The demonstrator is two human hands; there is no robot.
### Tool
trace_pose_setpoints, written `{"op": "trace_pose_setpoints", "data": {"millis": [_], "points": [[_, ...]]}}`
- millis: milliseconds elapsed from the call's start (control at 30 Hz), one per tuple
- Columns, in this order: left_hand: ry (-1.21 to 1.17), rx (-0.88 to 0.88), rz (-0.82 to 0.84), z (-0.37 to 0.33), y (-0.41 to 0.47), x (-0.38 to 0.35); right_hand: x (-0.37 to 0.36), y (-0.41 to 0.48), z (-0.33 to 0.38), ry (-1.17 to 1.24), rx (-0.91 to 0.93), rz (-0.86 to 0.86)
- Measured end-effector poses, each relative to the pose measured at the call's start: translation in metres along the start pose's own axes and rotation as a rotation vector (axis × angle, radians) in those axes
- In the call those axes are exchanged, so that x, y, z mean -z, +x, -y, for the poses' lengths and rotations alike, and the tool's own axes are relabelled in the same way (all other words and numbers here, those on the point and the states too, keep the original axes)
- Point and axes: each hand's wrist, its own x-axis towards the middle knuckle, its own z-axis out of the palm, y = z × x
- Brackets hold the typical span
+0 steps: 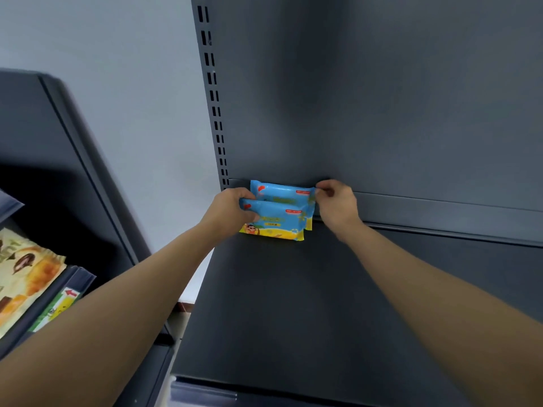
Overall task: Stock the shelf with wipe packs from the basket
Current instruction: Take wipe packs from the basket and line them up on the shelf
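Two blue and yellow wipe packs stand upright at the back left of the dark grey shelf (293, 289), one behind the other. The front wipe pack (276, 220) partly covers the rear wipe pack (283, 191), which leans against the back panel. My left hand (232, 211) grips the left end of the front pack. My right hand (335, 205) pinches the right edge of the rear pack. The basket is out of view.
A slotted upright (216, 113) runs along the shelf's left side. To the left stands another dark shelf unit (58, 142) with a snack bag (26, 277) and a price rail label (63, 304). A pale wall (132, 83) is behind.
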Motion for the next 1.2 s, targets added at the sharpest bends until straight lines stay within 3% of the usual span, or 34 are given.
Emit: {"op": "trace_pose_setpoints", "data": {"millis": [200,600,767,900,1200], "points": [[-0.011,0.049,-0.07,-0.009,0.021,-0.017,0.009,-0.001,-0.007,-0.015,0.064,0.031],[0.496,-0.041,-0.162,-0.013,-0.011,-0.035,0.043,-0.043,0.007,-0.256,0.276,0.06],[0.552,-0.206,-0.252,-0.047,-0.039,-0.031,0.075,-0.07,0.021,-0.493,0.465,0.068],[0.533,-0.399,-0.331,-0.095,-0.078,-0.038,0.112,-0.1,0.029,-0.695,0.634,-0.03],[0.568,-0.775,-0.496,-0.207,-0.22,-0.088,0.245,-0.2,0.021,-0.809,0.864,-0.295]]}}
